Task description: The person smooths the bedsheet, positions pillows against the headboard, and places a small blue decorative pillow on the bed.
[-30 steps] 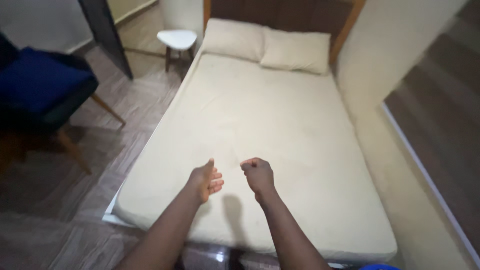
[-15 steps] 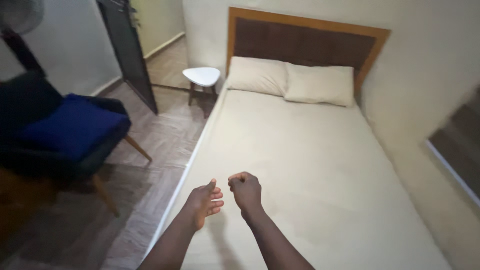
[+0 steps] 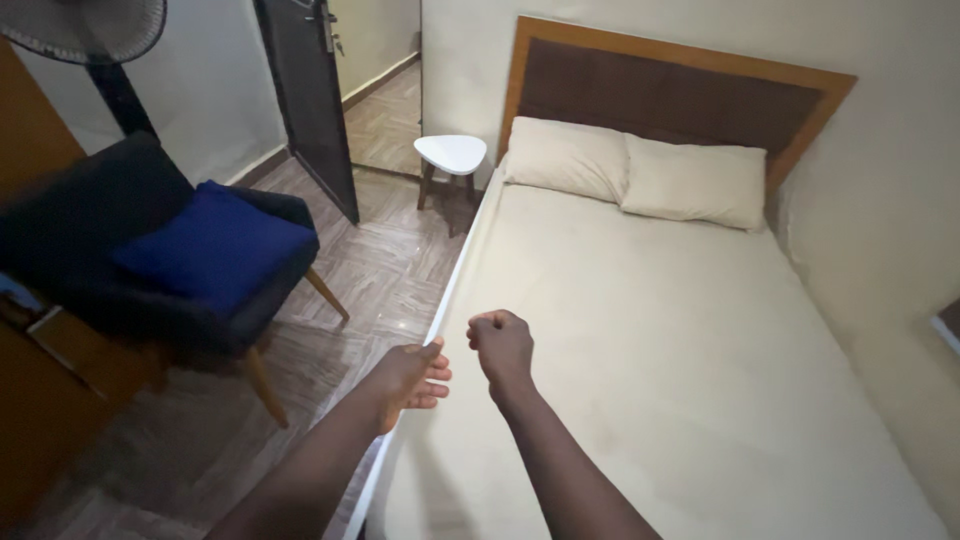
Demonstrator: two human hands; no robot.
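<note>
cream bed point(image 3: 650, 330) lies under fisted right hand point(image 3: 503, 345); open left hand point(image 3: 408, 375) at its edge.

Bare forearms, no sleeves, unadorned

Bare bed point(image 3: 660, 340) ahead; armchair point(image 3: 170, 260) perhaps near, left.
</note>
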